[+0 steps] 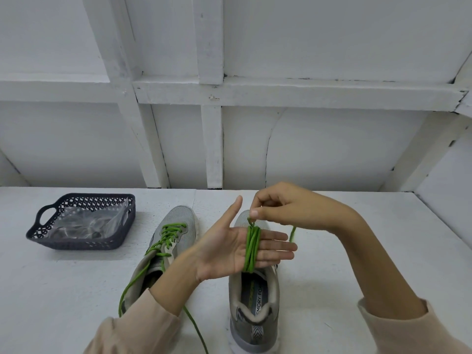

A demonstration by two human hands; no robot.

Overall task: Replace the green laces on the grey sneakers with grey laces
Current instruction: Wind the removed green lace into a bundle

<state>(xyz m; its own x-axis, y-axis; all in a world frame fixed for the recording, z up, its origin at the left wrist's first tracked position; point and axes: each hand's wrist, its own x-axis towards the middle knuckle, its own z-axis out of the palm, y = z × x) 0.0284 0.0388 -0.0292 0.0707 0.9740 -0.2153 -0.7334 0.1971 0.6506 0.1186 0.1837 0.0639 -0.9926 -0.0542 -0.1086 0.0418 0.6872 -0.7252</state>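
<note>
The green lace is wound in several turns round the four fingers of the left hand, directly above the middle of the right sneaker. From the top of the coil a short length rises to the right hand, which pinches it between thumb and forefinger. A loose tail of the same lace hangs just past the left fingertips, over the sneaker's right side.

The left hand is held flat and wide, palm toward the camera. Its fingers are straight, lie together and point right across the sneaker, and the thumb is raised toward the sneaker's toe. The right hand hovers over the toe with its knuckles up and its other fingers curled in; its wrist bends down to a forearm that comes from the sneaker's right. Both arms wear pale beige sleeves pushed back from the wrists.

The two hands hide the right sneaker's tongue and eyelets; only its toe tip, its open collar with the printed insole and its heel show. Just left of it the left sneaker lies parallel, threaded with a second green lace whose loose ends trail back past its heel. Well to the left of the right sneaker sits a dark basket holding a clear plastic bag. Everything rests on a white table against a white panelled wall.
</note>
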